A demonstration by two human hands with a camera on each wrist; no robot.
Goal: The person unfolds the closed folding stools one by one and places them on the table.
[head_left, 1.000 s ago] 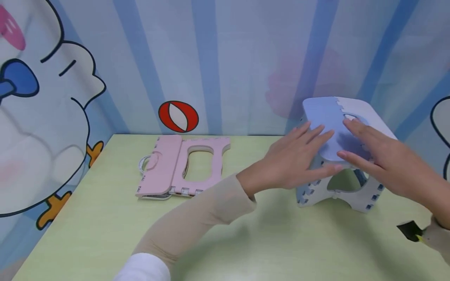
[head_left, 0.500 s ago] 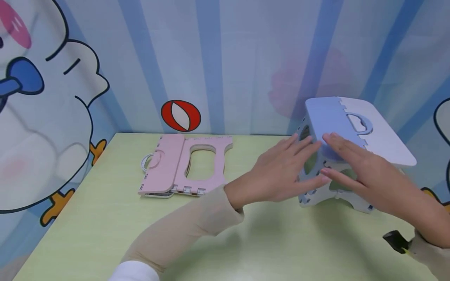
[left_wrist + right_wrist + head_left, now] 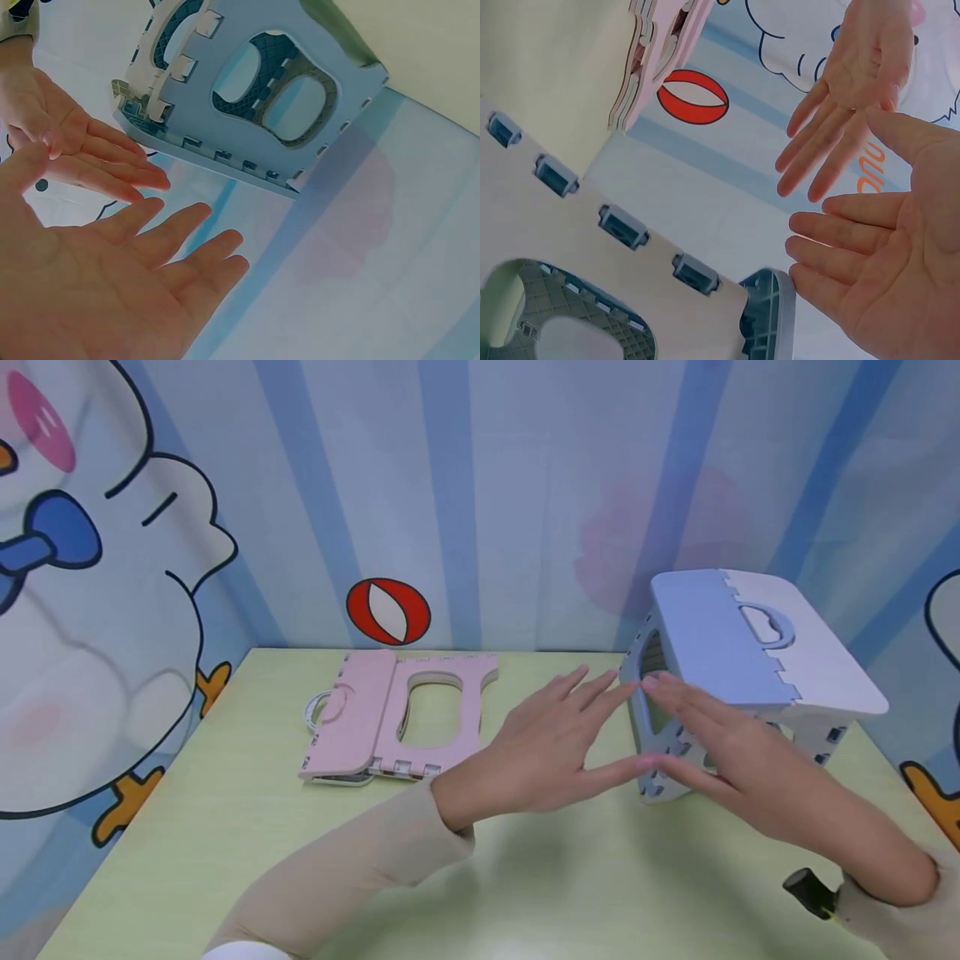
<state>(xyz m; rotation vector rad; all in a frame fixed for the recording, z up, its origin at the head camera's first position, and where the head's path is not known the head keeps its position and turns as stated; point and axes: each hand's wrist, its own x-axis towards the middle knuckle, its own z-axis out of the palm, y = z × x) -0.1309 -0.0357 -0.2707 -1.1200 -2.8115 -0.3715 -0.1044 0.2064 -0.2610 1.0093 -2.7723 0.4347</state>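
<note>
A blue and white folding step stool (image 3: 723, 643) stands unfolded on the right of the table, its handle in the top. My left hand (image 3: 543, 747) hovers over the table with straight, spread fingers and holds nothing. My right hand (image 3: 757, 768), also flat and straight-fingered, is in front of the stool and hides part of its legs. The two thumb tips meet or nearly meet, as do the index fingertips. In the left wrist view both palms face up towards the camera, below the stool's blue side (image 3: 195, 112). A pink folding stool (image 3: 360, 710) lies flattened on the left.
The pale green table (image 3: 225, 852) runs back to a striped blue curtain (image 3: 502, 510) with cartoon figures printed on it. A small black device (image 3: 810, 893) sits on the right sleeve.
Both hands have moved left and back towards me, away from the blue and white stool, uncovering its top. Neither stool has moved on the table; the view has shifted slightly.
</note>
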